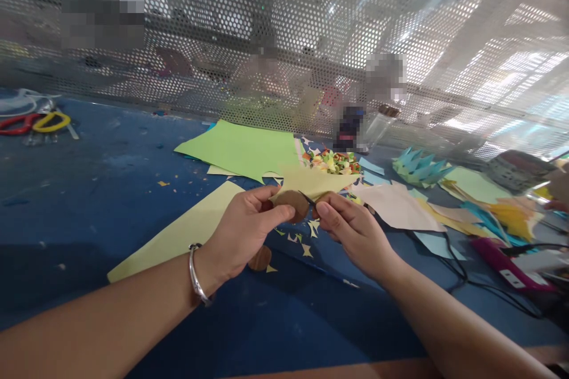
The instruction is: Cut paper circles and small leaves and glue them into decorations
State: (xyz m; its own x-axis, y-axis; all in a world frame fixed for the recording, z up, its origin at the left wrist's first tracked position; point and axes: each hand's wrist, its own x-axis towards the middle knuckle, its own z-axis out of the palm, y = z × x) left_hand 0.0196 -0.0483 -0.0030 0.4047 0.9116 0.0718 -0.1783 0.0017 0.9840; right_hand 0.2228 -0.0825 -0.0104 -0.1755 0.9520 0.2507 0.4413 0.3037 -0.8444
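My left hand, with a silver bangle at its wrist, pinches a round brown disc against a pale yellow sheet of paper. My right hand is closed around dark scissors. Their thin tip meets the paper beside the disc's upper right edge; most of the scissors is hidden by the fingers. Below my left hand, a second brown disc lies on the blue table. Small paper offcuts are scattered under both hands.
Green paper and a pale yellow sheet lie left of centre. Colourful scraps are heaped behind my hands. To the right are a folded blue-green paper piece, cables and a magenta power strip. Scissors lie far left; perforated metal stands behind.
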